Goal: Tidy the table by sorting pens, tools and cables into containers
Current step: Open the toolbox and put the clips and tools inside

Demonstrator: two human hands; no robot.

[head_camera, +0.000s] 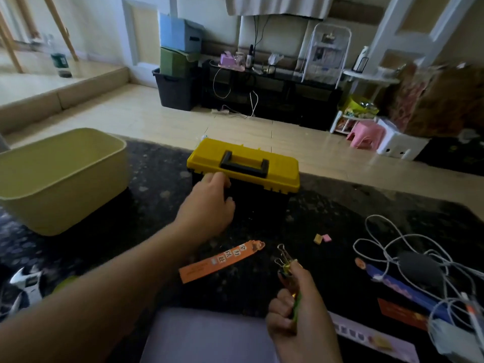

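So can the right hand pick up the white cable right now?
Probably not yet. The right hand is curled round gold binder clips and a green thing, so no fingers are free. The white cable lies close on its right with nothing in between.

Dark tbl (157, 205): yel bin (65, 205) L, toolbox (285, 176) ctr, cables (387, 255) R, wrench (25, 284), bookmark (222, 260).

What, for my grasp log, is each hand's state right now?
Left hand: on the toolbox front, grip cannot be told.
Right hand: closed, holding binder clips.
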